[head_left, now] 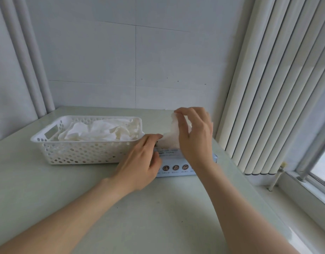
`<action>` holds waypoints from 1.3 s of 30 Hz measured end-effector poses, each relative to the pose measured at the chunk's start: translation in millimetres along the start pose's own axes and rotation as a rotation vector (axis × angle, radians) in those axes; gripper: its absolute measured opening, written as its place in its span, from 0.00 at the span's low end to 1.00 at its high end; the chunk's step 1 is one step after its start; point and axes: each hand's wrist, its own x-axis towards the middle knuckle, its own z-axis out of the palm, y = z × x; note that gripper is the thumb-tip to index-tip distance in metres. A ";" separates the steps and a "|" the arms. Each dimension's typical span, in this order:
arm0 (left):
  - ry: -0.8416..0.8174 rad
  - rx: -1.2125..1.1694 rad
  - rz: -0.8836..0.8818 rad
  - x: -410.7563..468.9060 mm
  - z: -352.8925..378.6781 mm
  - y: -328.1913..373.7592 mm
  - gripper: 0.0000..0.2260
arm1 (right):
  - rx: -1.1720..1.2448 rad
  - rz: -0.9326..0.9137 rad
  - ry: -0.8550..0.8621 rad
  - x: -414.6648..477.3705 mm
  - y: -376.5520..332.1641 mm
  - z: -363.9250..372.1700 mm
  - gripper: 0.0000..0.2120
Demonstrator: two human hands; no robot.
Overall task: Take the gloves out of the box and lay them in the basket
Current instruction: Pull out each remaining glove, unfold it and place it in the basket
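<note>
On the counter (158, 217), right of centre: the box (176, 168) lies flat, with its printed side facing the camera. The right hand (194, 136) pinches a white glove (170, 142) by its upper edge between thumb and fingertips. The glove is raised, but its lower part is at the box's top opening and not yet free. The left hand (141, 160) holds the box at its left end, fingers bent over the top, and the index finger reaches the glove's base. My reading is that this hand keeps the light box down so the pull takes out the glove only. The thumb is hidden.

The basket (81, 153), white and perforated, sits just left of the box, touching or nearly so. Gloves already laid (95, 132) fill much of it in loose folds, so I judge the task well along.

Obstacles: the left forearm and hand lie between the glove and the basket, so the carry likely goes over them. Vertical blinds (268, 88) hang close on the right, and a window sill (304, 189) runs below them.
</note>
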 end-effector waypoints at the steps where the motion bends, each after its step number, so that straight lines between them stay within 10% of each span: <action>1: -0.003 0.004 0.002 0.0 0.1 -0.1 0.20 | 0.055 -0.008 0.059 2.1 -3.0 -0.8 0.07; 7: 0.003 -0.091 -0.075 2.4 -2.7 -1.9 0.23 | 0.360 0.162 0.123 8.0 -24.1 -12.3 0.08; 17: 0.239 -0.295 -0.063 8.9 -19.4 3.8 0.09 | 0.567 0.287 -0.425 -1.3 -35.2 -13.4 0.09; 22: 0.338 -0.264 -0.129 10.3 -26.4 2.4 0.07 | 0.378 0.261 -0.479 -5.7 -35.4 -10.9 0.24; 26: 0.389 -0.410 -0.234 11.5 -30.9 2.5 0.01 | 0.204 0.213 -0.430 -9.5 -38.1 -8.1 0.06; 39: 0.185 -0.774 -0.236 13.2 -51.5 13.4 0.11 | 0.825 0.719 -0.398 4.3 -46.0 -17.7 0.13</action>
